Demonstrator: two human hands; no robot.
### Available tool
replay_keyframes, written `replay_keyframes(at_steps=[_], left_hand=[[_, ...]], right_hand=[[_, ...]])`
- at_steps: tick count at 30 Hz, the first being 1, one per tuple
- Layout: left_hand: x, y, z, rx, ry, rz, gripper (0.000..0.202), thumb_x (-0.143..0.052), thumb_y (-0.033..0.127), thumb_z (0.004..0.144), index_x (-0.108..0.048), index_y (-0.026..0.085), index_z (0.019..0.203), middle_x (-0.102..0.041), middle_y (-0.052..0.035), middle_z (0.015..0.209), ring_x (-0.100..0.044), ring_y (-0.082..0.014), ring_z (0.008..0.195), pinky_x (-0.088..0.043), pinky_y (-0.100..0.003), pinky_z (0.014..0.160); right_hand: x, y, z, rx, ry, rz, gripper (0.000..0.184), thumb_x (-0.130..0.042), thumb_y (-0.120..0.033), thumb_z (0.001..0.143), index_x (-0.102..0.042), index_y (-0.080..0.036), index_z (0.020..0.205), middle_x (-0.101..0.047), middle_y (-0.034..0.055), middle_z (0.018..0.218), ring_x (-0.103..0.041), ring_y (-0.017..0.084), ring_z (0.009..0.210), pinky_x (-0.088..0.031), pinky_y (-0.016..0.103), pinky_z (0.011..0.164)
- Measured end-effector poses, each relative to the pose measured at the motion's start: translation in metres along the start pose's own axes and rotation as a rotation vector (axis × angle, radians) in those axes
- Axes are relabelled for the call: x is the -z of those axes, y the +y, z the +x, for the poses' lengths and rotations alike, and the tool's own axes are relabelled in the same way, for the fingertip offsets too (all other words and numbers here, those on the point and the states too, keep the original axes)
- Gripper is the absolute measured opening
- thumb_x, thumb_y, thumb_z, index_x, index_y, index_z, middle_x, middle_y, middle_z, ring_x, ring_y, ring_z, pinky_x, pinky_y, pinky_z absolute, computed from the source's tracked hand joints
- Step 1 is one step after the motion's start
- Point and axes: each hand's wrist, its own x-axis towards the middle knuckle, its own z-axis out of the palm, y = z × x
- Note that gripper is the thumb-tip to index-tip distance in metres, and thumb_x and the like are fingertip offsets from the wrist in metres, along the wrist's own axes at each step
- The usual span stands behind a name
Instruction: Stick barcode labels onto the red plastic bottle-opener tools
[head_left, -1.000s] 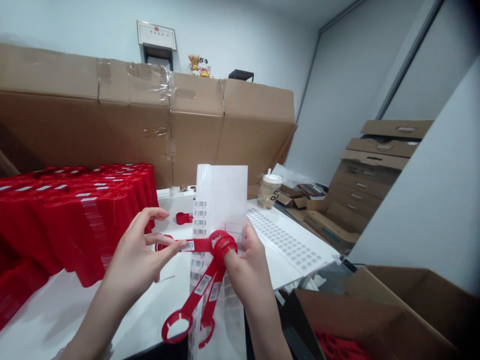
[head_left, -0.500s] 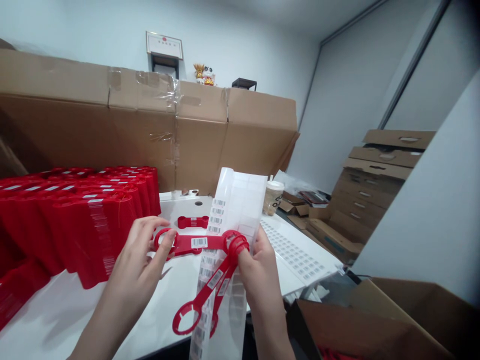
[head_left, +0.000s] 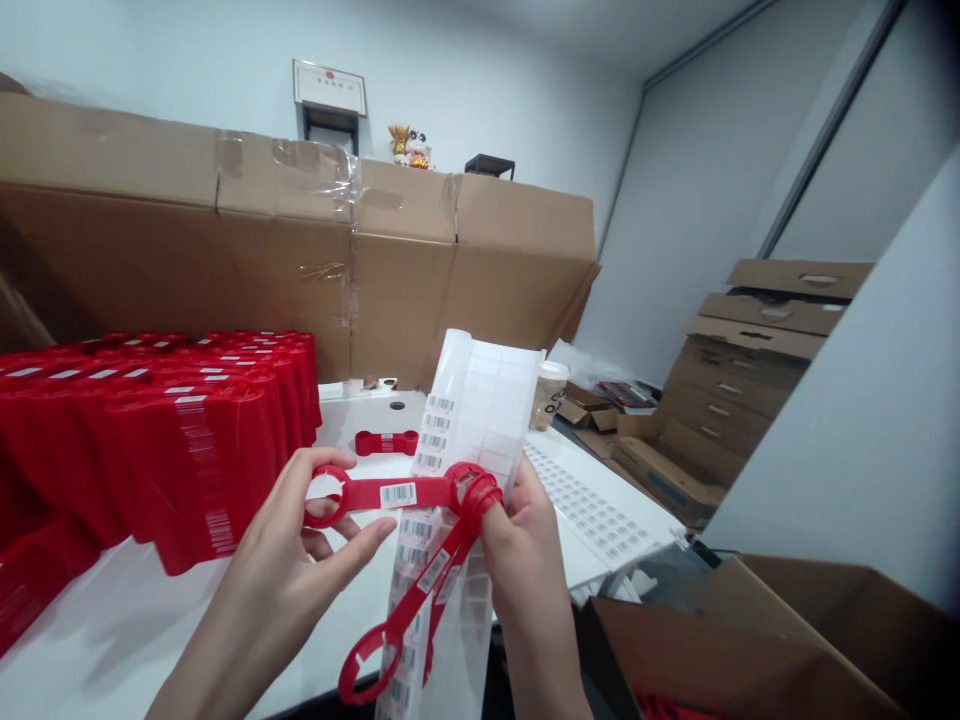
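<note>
The best way here is probably to hold the red strips steady, so the top one lies flat and does not twist. The left hand [head_left: 289, 550] could press the white sticker [head_left: 398, 495] gently from its middle out, so no edge lifts. The sheet of stickers [head_left: 499, 395] should not get bent, and its sticky labels should not touch the strips by mistake.

The right hand [head_left: 529, 555] grips the sheet and a bunch of strips by their ring ends. The left hand is not pinching: its thumb is spread away and its fingers are behind a ring. I cannot tell if they touch it.

The top red strip [head_left: 367, 493] is held up sideways between the hands, above the worktop [head_left: 157, 640]. It is flat, thin and bright red, with a round hole at its left end. The sticker has black lines. Other strips hang down below it.
</note>
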Motion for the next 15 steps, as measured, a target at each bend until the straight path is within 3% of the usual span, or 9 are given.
replay_keyframes(at_steps=[4,10,15], left_hand=[[-0.0018,0.0003,-0.0003,0.006,0.030,-0.051,0.050,-0.073,0.060,0.076,-0.050,0.031,0.110,-0.058,0.0030,0.081,-0.072,-0.0234,0.071,-0.049,-0.025,0.047],[-0.0005,-0.0047,0.0001,-0.040,0.029,-0.067,0.044,-0.071,0.056,0.080,-0.051,0.030,0.109,-0.057,0.0020,0.092,-0.069,-0.0181,0.066,-0.053,-0.025,0.045],[0.0015,-0.0052,-0.0001,-0.019,0.005,-0.015,0.047,-0.068,0.061,0.081,-0.050,0.030,0.112,-0.058,0.0022,0.087,-0.071,-0.0204,0.065,-0.053,-0.027,0.047]], right_hand=[[-0.0007,-0.0015,-0.0027,0.006,-0.010,0.011,0.032,-0.071,-0.032,0.084,-0.064,-0.024,0.114,-0.075,0.0106,0.113,-0.073,0.030,0.095,-0.061,0.041,0.075],[-0.0037,-0.0046,-0.0051,-0.014,-0.005,0.048,0.038,-0.073,-0.033,0.084,-0.061,-0.024,0.119,-0.074,0.0103,0.115,-0.073,0.030,0.098,-0.061,0.041,0.079],[-0.0025,-0.0035,-0.0044,-0.014,-0.002,0.043,0.040,-0.073,-0.032,0.084,-0.061,-0.024,0.120,-0.075,0.0098,0.115,-0.073,0.029,0.098,-0.061,0.041,0.079]])
